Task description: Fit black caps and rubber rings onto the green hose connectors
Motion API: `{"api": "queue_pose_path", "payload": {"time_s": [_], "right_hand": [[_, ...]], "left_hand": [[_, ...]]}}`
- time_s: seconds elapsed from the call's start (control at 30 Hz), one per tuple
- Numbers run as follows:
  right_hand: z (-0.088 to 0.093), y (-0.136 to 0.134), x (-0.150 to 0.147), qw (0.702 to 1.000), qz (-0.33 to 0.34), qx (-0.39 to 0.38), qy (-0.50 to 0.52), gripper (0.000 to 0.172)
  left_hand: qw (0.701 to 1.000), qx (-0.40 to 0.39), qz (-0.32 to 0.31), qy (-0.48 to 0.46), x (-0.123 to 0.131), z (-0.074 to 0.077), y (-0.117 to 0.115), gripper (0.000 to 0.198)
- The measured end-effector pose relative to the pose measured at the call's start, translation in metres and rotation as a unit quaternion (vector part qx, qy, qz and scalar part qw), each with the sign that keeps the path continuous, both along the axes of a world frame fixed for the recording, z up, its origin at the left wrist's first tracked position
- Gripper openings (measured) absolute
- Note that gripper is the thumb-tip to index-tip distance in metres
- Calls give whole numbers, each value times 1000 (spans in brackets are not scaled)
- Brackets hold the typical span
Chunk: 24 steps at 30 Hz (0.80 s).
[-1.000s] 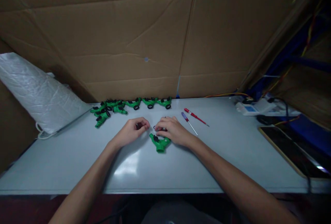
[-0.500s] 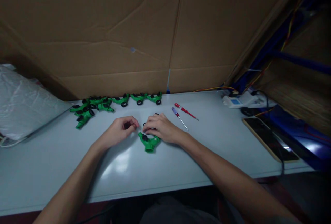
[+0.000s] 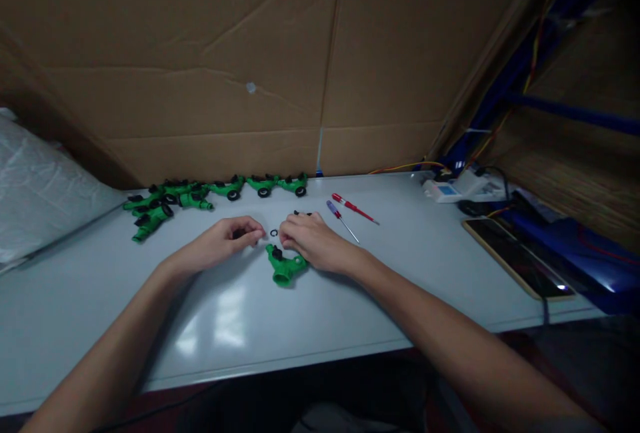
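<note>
A green Y-shaped hose splitter (image 3: 284,271) with black valve levers lies on the table, its wide round opening facing me. My right hand (image 3: 315,241) is just above and behind it, fingers curled down and closed; whatever they hold is hidden. Some small black parts (image 3: 303,213) show past its knuckles. Left of its fingertips, a small black ring (image 3: 273,233) rests on the tabletop. My left hand (image 3: 239,238) is on the other side of the ring, thumb and fingertips drawn together; I cannot make out anything between them.
Several more green splitters (image 3: 227,188) with black rings line the table's back edge. Two screwdrivers, one red (image 3: 355,208) and one purple-handled (image 3: 342,221), lie to the right. Farther right are a phone-like dark panel (image 3: 515,256) and a power strip (image 3: 465,187). A white bag (image 3: 50,186) stands left.
My right hand has shifted slightly off the small black ring, which now shows whole between my hands. The splitter has turned a little. The whole view has moved slightly.
</note>
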State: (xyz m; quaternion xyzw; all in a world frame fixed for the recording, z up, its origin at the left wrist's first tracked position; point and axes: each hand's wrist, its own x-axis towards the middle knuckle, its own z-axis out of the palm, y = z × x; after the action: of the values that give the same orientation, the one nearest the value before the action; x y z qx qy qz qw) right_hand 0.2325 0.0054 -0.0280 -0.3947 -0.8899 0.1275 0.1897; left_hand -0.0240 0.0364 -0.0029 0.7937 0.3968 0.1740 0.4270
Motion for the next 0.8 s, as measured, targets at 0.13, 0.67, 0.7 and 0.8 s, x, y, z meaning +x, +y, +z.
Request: {"api": "queue_pose_path", "payload": {"time_s": [0.13,0.67,0.7,0.8], "right_hand": [[2,-2,2,999,-8,13,-37,12],[-3,14,10,997,-28,18,-67,9],[-3,14,10,997,-29,23,-73,8],[-1,14,11,994,-37,35,-94,8]], "left_hand": [[998,-50,-38,2,-3,9,-3,41],[998,33,-32,-32,16,-15,-7,38],[998,33,-31,-34,17,-16,-8,38],[998,38,-34,-38,21,-17,-10,37]]}}
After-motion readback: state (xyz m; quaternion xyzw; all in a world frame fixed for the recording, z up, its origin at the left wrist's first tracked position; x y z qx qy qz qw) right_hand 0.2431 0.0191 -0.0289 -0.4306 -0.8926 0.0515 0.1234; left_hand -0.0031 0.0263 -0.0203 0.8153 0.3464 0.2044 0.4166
